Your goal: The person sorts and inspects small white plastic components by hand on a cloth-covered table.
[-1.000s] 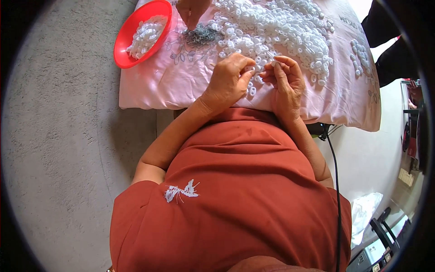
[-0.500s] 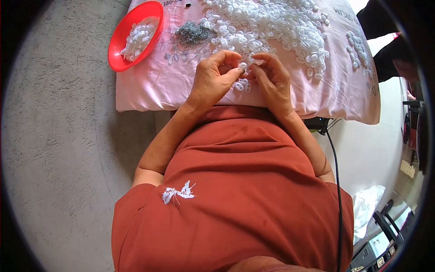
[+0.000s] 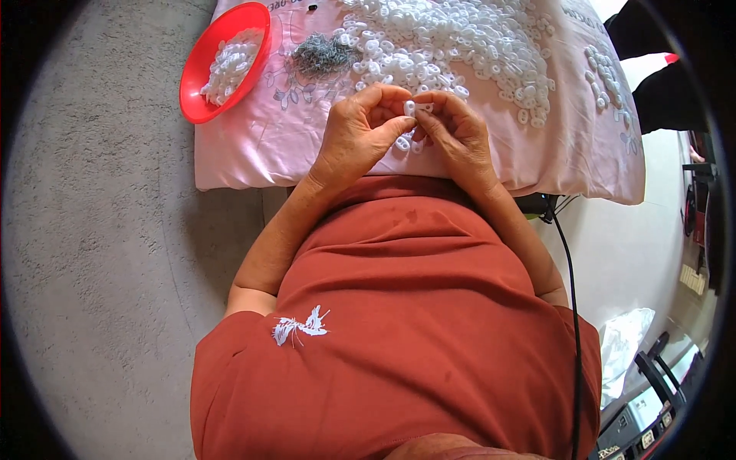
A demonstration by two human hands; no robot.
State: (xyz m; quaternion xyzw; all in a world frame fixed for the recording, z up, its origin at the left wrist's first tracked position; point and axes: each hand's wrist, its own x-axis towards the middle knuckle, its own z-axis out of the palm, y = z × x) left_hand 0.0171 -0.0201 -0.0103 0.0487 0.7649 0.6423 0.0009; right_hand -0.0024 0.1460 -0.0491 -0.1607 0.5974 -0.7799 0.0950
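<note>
My left hand (image 3: 363,126) pinches a small white oval plastic piece with holes (image 3: 409,108) upright between thumb and fingertips. Closed in a pinch, my right hand (image 3: 458,136) meets it from the other side. Whatever lies between the right fingertips is too small and too covered to make out. Just below the fingertips, a few loose white pieces (image 3: 403,143) rest on the pink cloth (image 3: 253,157). Right beyond both hands spreads a large heap of the same white pieces (image 3: 468,38).
A red bowl (image 3: 192,84) with white pieces inside stands at the far left. Between bowl and heap lies a pile of thin grey bits (image 3: 326,55). A smaller group of white pieces (image 3: 603,77) is at the right. A black cable (image 3: 569,268) hangs beside my right arm.
My hands have come together, and the right fingertips now reach the white piece in the left. That piece shows more upright than before.
</note>
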